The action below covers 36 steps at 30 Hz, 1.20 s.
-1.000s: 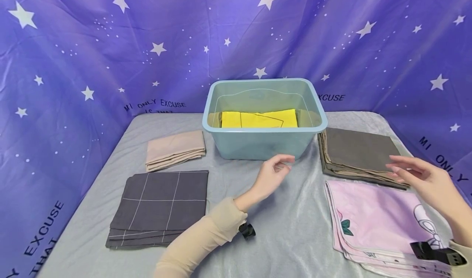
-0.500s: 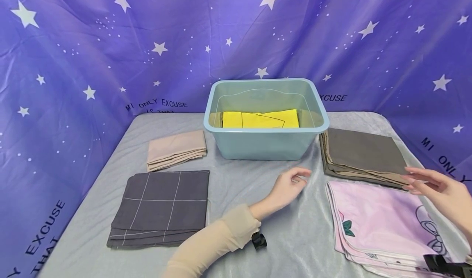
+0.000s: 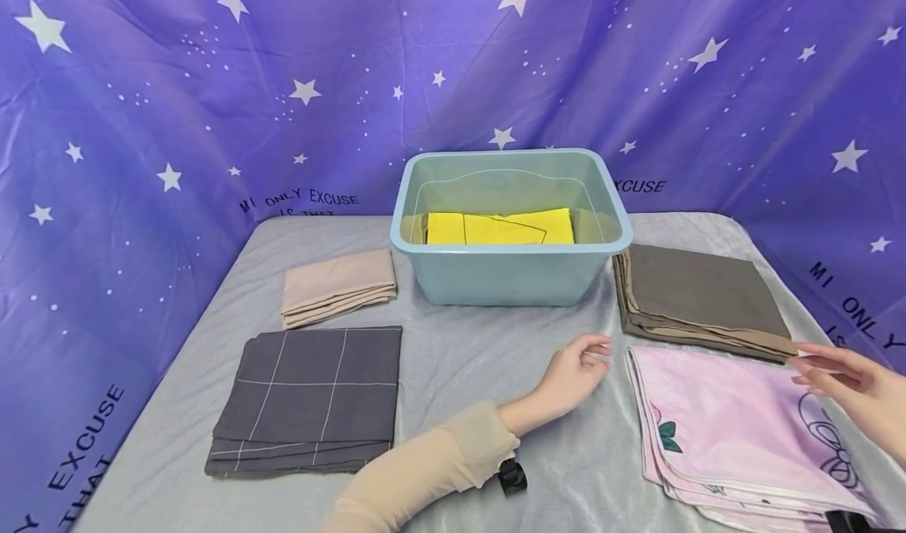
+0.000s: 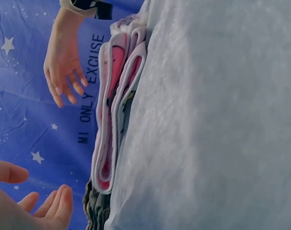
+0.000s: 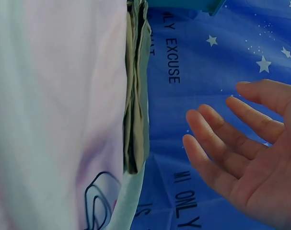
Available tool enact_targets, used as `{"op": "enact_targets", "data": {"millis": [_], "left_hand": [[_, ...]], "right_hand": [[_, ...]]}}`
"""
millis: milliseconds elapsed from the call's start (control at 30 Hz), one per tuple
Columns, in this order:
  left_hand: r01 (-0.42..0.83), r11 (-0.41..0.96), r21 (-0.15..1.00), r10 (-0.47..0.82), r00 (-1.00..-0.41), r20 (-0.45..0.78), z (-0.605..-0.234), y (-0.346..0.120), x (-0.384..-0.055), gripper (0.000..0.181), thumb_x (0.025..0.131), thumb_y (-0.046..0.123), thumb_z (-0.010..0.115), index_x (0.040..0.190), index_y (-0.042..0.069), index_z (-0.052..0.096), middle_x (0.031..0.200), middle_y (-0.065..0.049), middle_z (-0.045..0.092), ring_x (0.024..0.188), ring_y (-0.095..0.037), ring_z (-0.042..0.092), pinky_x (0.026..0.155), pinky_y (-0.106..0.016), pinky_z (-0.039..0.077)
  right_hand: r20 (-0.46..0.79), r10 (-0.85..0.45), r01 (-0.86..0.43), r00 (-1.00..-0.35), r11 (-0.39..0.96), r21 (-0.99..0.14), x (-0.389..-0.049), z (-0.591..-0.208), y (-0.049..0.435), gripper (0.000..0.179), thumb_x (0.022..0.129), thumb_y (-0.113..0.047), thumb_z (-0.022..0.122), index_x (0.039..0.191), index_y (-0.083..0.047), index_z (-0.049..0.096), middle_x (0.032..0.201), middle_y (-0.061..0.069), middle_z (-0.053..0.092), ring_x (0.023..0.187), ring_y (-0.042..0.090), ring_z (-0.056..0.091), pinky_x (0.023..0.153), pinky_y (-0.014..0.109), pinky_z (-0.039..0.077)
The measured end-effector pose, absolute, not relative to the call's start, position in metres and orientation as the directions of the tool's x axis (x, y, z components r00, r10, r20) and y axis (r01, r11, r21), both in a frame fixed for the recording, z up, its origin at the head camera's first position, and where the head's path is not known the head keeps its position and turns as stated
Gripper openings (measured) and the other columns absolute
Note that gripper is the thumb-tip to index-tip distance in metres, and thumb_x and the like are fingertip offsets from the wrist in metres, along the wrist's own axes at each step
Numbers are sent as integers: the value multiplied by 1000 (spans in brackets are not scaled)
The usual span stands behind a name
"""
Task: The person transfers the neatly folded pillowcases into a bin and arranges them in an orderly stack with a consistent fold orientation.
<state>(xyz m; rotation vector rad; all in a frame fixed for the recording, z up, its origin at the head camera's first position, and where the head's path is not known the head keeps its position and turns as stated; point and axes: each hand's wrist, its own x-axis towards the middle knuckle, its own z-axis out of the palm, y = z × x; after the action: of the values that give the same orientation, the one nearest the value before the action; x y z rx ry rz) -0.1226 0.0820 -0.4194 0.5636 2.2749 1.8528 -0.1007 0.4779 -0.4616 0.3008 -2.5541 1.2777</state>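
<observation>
My left hand [image 3: 569,376] hovers with relaxed fingers just left of a folded pink blanket [image 3: 722,423] that has a green leaf print. In the left wrist view its fingers [image 4: 55,207] are spread apart and hold nothing. My right hand [image 3: 859,395] is beyond the blanket's right side, near the front right corner of a folded dark olive cloth [image 3: 708,293]. Loosely bent, spread fingers [image 5: 222,139] with nothing between them show in the right wrist view. The stack's folded layers face the left wrist camera.
A blue-green plastic bin [image 3: 510,277] stands at the back with a folded yellow cloth [image 3: 499,229] inside. On the left lie a folded beige cloth [image 3: 338,281] and a dark grey checked cloth [image 3: 311,395]. A grey cover [image 3: 453,360] spans the table, backed by a purple star curtain [image 3: 340,85].
Both hands have moved right and nearer the front, the left towards the pink blanket's left side and the right past its right side. The cloths and bin stay where they were.
</observation>
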Motion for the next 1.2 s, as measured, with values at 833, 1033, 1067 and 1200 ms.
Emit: {"op": "enact_targets", "data": {"millis": [833,1033,1067,1200], "left_hand": [[60,237,970,397,-917,-40,-432,111,-103,35,80,5,59,115,6,55,112,-6,58,84,-4,59,65,-11,43],[-26,225,974,353,-930,-106,-436,118,-102,34,78,5,61,112,9,57,105,-3,58,82,-4,60,65,-12,43],[-39,218,975,346,-931,-114,-436,119,-102,34,78,5,61,112,9,57,103,-3,58,82,-5,60,65,-12,43],[-81,189,979,319,-938,-139,-438,122,-102,34,77,4,62,111,9,57,99,-2,58,82,-5,59,66,-13,43]], "right_hand": [[329,107,-226,-938,531,-816,-75,-471,470,52,78,13,53,110,-26,61,99,-35,53,80,-19,50,62,0,36],[350,107,-258,-931,486,-835,-71,-467,460,62,75,19,50,104,-35,60,97,-34,55,77,-18,51,62,0,37],[344,108,-257,-933,469,-845,-70,-465,458,61,75,19,50,103,-34,60,96,-33,56,76,-17,52,62,0,37],[293,128,-210,-948,440,-873,-65,-455,447,60,77,16,51,99,-39,60,92,-35,54,74,-18,51,59,0,37]]}}
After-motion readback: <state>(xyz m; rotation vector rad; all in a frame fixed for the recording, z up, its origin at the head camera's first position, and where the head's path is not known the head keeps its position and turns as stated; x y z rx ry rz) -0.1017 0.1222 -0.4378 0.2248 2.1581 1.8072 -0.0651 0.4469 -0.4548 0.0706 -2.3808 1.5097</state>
